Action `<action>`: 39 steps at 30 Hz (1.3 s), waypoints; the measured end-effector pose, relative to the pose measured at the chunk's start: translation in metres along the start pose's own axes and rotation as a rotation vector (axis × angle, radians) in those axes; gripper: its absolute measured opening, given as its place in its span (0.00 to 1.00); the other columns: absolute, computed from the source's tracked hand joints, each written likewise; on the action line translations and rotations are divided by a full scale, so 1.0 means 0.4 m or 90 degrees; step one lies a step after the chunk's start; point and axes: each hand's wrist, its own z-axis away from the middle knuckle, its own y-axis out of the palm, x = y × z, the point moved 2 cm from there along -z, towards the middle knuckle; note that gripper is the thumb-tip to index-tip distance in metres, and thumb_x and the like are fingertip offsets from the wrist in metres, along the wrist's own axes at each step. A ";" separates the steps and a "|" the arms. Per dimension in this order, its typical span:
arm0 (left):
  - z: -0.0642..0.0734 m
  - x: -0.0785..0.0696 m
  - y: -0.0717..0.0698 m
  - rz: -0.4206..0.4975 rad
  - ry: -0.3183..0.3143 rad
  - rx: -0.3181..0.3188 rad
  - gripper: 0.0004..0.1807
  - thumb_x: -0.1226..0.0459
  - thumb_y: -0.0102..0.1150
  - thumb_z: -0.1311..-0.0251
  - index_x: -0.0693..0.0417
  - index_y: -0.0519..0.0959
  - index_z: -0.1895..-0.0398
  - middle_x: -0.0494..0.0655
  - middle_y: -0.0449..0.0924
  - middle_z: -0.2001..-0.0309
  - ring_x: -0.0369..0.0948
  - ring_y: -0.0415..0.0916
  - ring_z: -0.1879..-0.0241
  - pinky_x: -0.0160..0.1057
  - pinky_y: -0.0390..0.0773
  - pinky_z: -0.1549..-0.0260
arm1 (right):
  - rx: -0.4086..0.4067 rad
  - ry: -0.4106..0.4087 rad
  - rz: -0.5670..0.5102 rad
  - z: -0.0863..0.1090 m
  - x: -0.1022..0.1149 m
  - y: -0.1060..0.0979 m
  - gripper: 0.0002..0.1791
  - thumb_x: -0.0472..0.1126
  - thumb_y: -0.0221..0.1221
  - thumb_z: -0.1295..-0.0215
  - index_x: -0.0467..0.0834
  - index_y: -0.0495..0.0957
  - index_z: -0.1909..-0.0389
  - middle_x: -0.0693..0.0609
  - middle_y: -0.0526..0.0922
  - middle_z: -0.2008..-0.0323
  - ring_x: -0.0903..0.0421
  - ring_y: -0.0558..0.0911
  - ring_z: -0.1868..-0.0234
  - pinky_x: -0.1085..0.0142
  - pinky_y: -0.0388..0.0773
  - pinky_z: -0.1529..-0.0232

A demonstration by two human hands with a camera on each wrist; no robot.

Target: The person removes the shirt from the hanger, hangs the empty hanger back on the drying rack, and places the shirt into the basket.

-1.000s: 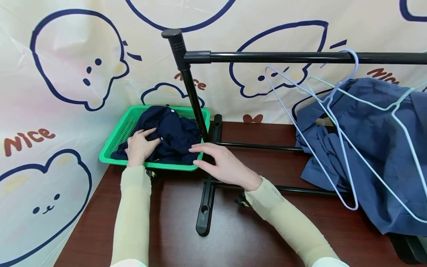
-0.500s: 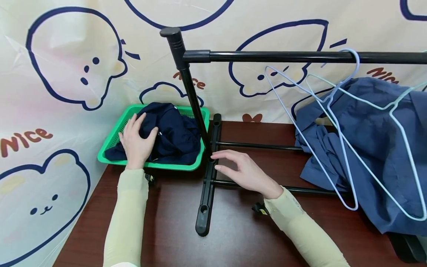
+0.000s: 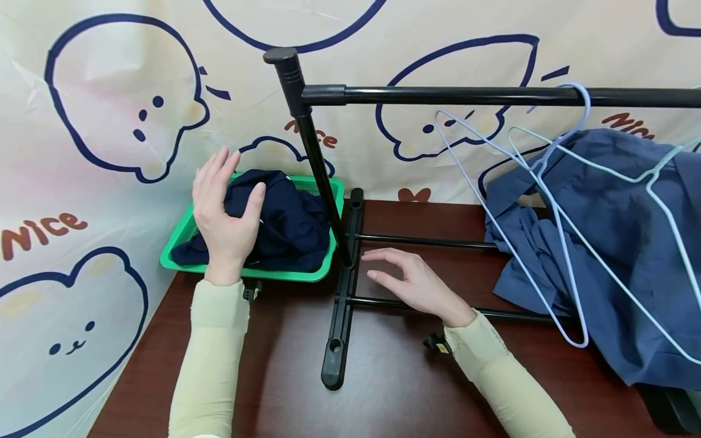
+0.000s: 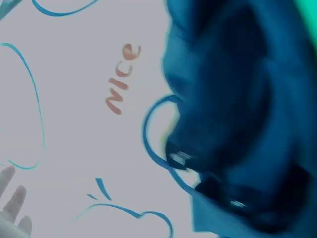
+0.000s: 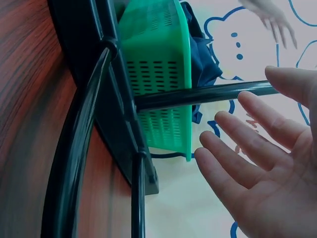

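In the head view my left hand [image 3: 223, 225] is raised over the left side of a green basket [image 3: 285, 276], its fingers extended and nothing in its grasp. A crumpled navy garment [image 3: 292, 228] with small pale buttons fills the basket; dark blue cloth [image 4: 228, 99], blurred, takes up the right of the left wrist view. Beside the upright of a black clothes rack [image 3: 314, 146], my right hand [image 3: 418, 283] hovers over the rack's lower bars. Its fingers are loosely bent and spread, and the palm holds nothing in the right wrist view.
From the rack's top rail [image 3: 438, 95] hang a lilac hanger [image 3: 564, 231] and a mint green hanger [image 3: 665, 207]. A greyish-blue garment [image 3: 619, 255] lies behind them at the right. The rack's foot [image 3: 335, 359] stands on the brown table [image 3: 290, 377], before a patterned backdrop [image 3: 350, 134].
My left hand has come off the navy garment and lifted, its fingers straightening. My right hand has drawn back rightward from the basket's edge. The navy garment has settled in the basket.
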 end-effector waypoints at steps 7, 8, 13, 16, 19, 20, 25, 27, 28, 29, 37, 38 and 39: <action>-0.051 -0.144 -0.001 0.028 0.049 -0.068 0.28 0.48 0.58 0.44 0.61 0.79 0.49 0.55 0.75 0.45 0.48 0.66 0.41 0.49 0.52 0.38 | -0.005 0.034 0.009 0.016 -0.025 -0.012 0.23 0.58 0.53 0.35 0.60 0.71 0.40 0.66 0.71 0.42 0.63 0.68 0.41 0.56 0.65 0.43; -0.056 -0.158 0.000 0.035 0.057 -0.078 0.28 0.48 0.58 0.44 0.60 0.79 0.49 0.54 0.75 0.45 0.48 0.66 0.42 0.50 0.53 0.38 | -0.007 0.040 0.011 0.018 -0.028 -0.015 0.22 0.58 0.53 0.35 0.61 0.70 0.40 0.66 0.70 0.42 0.63 0.68 0.41 0.56 0.65 0.43; -0.084 -0.209 0.011 0.086 0.104 -0.107 0.25 0.49 0.60 0.46 0.55 0.80 0.50 0.53 0.76 0.46 0.51 0.67 0.43 0.52 0.56 0.41 | -0.026 0.066 0.016 0.026 -0.040 -0.028 0.23 0.59 0.53 0.35 0.65 0.68 0.39 0.67 0.69 0.41 0.61 0.67 0.40 0.53 0.65 0.44; -0.101 -0.233 0.023 0.116 0.142 -0.104 0.24 0.50 0.61 0.47 0.55 0.80 0.50 0.54 0.76 0.47 0.52 0.68 0.45 0.53 0.59 0.43 | -0.033 0.077 0.015 0.031 -0.044 -0.034 0.24 0.59 0.53 0.35 0.64 0.67 0.38 0.66 0.68 0.40 0.59 0.67 0.39 0.52 0.65 0.43; -0.119 -0.255 0.037 0.139 0.180 -0.087 0.24 0.52 0.61 0.47 0.56 0.79 0.49 0.55 0.76 0.47 0.53 0.67 0.45 0.54 0.60 0.44 | -0.039 0.088 0.016 0.036 -0.049 -0.038 0.27 0.60 0.53 0.36 0.62 0.66 0.37 0.65 0.67 0.39 0.60 0.65 0.38 0.51 0.64 0.43; -0.125 -0.262 0.042 0.145 0.191 -0.079 0.24 0.52 0.62 0.46 0.56 0.79 0.49 0.55 0.75 0.46 0.53 0.67 0.45 0.54 0.60 0.44 | -0.042 0.092 0.020 0.037 -0.051 -0.039 0.27 0.61 0.53 0.36 0.62 0.66 0.36 0.65 0.67 0.39 0.60 0.65 0.38 0.51 0.64 0.43; -0.157 -0.292 0.064 0.151 0.245 -0.023 0.26 0.54 0.63 0.47 0.60 0.77 0.49 0.57 0.74 0.45 0.52 0.66 0.43 0.54 0.59 0.43 | -0.056 0.109 0.031 0.042 -0.062 -0.044 0.29 0.63 0.53 0.38 0.62 0.65 0.36 0.66 0.66 0.38 0.62 0.64 0.38 0.51 0.65 0.44; -0.169 -0.302 0.073 0.148 0.271 -0.002 0.27 0.55 0.63 0.48 0.63 0.77 0.49 0.57 0.74 0.45 0.51 0.66 0.42 0.53 0.59 0.43 | -0.058 0.113 0.034 0.043 -0.066 -0.044 0.30 0.64 0.53 0.38 0.63 0.65 0.35 0.66 0.66 0.38 0.63 0.64 0.38 0.51 0.65 0.44; -0.174 -0.307 0.079 0.147 0.286 0.006 0.27 0.55 0.64 0.48 0.64 0.76 0.49 0.58 0.74 0.45 0.50 0.66 0.42 0.52 0.59 0.43 | -0.059 0.115 0.033 0.044 -0.068 -0.044 0.30 0.64 0.53 0.38 0.63 0.65 0.35 0.66 0.66 0.38 0.63 0.64 0.38 0.51 0.65 0.44; -0.179 -0.312 0.085 0.147 0.300 0.016 0.27 0.56 0.64 0.49 0.65 0.76 0.49 0.59 0.74 0.45 0.50 0.67 0.42 0.52 0.59 0.43 | -0.060 0.115 0.033 0.045 -0.069 -0.045 0.30 0.64 0.53 0.38 0.63 0.65 0.35 0.66 0.66 0.38 0.63 0.64 0.38 0.51 0.65 0.44; -0.190 -0.349 0.165 0.095 0.375 0.125 0.31 0.52 0.65 0.48 0.63 0.76 0.46 0.61 0.72 0.43 0.49 0.66 0.41 0.49 0.53 0.38 | -0.082 0.130 0.028 0.049 -0.081 -0.052 0.30 0.63 0.54 0.38 0.61 0.66 0.36 0.65 0.67 0.38 0.65 0.64 0.38 0.52 0.63 0.42; -0.188 -0.350 0.176 0.075 0.376 0.136 0.31 0.50 0.63 0.47 0.62 0.76 0.45 0.60 0.72 0.43 0.49 0.65 0.40 0.49 0.52 0.38 | -0.081 0.131 0.025 0.050 -0.082 -0.053 0.30 0.63 0.54 0.38 0.60 0.66 0.35 0.65 0.67 0.38 0.64 0.64 0.38 0.52 0.63 0.42; -0.185 -0.350 0.187 0.052 0.375 0.144 0.32 0.48 0.61 0.46 0.61 0.75 0.43 0.59 0.71 0.42 0.48 0.64 0.40 0.48 0.51 0.37 | -0.080 0.132 0.023 0.051 -0.084 -0.054 0.30 0.63 0.54 0.38 0.59 0.65 0.35 0.65 0.67 0.38 0.64 0.64 0.38 0.51 0.63 0.42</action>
